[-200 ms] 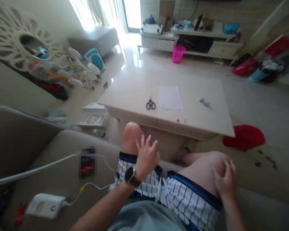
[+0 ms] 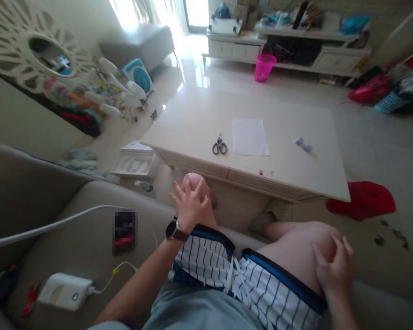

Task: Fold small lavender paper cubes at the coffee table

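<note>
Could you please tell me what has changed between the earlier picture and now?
The left hand moved forward from above the striped shorts onto the bare left knee. Nothing was picked up or let go. The right hand stayed on the right knee; the dark-handled scissors and white paper sheet stayed on the cream table.

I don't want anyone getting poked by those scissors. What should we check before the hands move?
1. Left hand empty, resting on the left knee: ok.
2. Right hand empty, on the right knee: ok.
3. Scissors lying shut on the table, handles toward the person: ok.
4. Paper flat beside the scissors, not touching them: ok.
5. Scissors reachable from the sofa: cannot tell.
</note>
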`<state>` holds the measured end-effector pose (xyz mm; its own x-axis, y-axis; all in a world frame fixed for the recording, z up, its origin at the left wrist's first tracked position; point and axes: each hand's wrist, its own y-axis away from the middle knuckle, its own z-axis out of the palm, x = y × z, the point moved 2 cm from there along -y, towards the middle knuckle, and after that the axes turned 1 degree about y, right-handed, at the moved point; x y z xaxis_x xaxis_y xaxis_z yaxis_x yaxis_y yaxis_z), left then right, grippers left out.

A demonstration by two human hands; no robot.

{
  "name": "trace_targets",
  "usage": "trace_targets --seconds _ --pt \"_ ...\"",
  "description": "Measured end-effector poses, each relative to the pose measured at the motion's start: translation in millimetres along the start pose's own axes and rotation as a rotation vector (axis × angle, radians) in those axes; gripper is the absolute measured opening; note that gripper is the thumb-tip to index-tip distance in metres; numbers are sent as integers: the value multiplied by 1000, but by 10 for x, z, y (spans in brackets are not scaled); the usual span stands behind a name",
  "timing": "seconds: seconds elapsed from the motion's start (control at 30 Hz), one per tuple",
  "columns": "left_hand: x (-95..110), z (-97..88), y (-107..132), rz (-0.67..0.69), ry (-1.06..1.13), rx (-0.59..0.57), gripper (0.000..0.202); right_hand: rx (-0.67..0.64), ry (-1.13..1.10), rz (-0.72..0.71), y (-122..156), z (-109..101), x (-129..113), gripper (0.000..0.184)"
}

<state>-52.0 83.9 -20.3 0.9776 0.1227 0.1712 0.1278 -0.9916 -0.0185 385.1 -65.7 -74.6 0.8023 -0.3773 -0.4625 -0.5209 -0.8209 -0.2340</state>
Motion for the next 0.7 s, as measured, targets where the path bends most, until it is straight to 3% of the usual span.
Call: trace_targets --seconds 0.13,0.5,0.6,0.7 --pt "-81 152 -209 7 6 -15 68 1 50 -28 -104 113 -193 80" --pt "-86 135 -209 17 5 -1 68 -35 148 -49 -178 126 -291 74" --pt "-84 148 -203 25 16 8 68 -58 184 -63 -352 -51 -547 61" --pt "-83 164 -191 36 26 7 68 -132 68 -305 -591 -420 -1000 44"
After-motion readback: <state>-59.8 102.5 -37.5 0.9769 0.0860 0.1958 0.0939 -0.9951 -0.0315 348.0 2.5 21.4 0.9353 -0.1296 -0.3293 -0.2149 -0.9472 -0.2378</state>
